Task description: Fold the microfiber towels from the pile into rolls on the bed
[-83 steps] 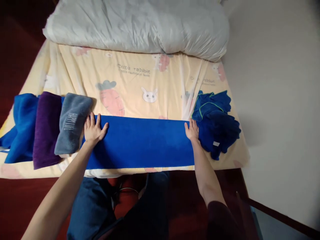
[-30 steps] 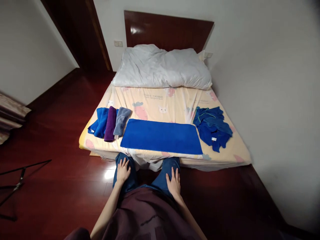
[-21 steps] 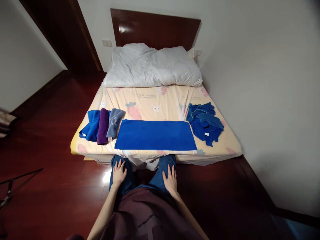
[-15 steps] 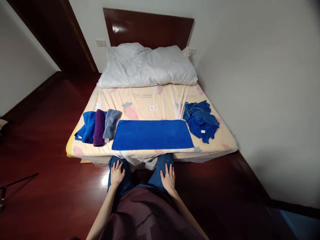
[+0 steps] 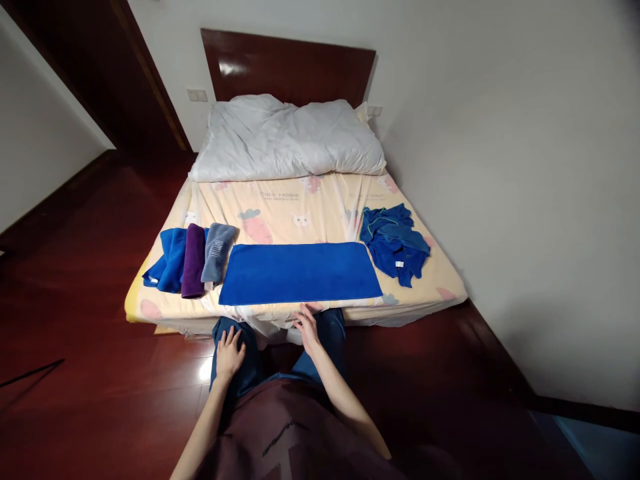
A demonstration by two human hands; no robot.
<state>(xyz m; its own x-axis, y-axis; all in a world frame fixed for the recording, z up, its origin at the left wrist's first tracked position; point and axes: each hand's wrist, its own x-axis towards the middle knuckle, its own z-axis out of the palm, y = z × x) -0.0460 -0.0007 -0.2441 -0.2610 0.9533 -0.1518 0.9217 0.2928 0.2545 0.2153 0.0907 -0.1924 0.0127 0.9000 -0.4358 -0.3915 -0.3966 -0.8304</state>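
A blue towel (image 5: 300,272) lies spread flat near the bed's front edge. My right hand (image 5: 307,328) is raised just short of that towel's near edge, fingers apart and holding nothing. On my left knee rests my left hand (image 5: 231,353), its fingers spread over the trouser leg. Left of the flat towel are a grey-blue rolled towel (image 5: 219,253) with white lettering, a purple rolled towel (image 5: 193,261) and a folded blue towel (image 5: 171,260). To its right sits a crumpled pile of blue cloths (image 5: 396,241) with a white label.
The bed (image 5: 280,210) has a yellow patterned sheet. A bunched white quilt (image 5: 295,137) lies against the dark wooden headboard (image 5: 290,67). A white wall (image 5: 500,167) stands close on the right. A thin black rod (image 5: 33,373) shows above the floor at the left.
My right hand has lifted off the right knee and moved inward and forward to near the flat blue towel. My left hand stays on the left knee. The view has shifted slightly.
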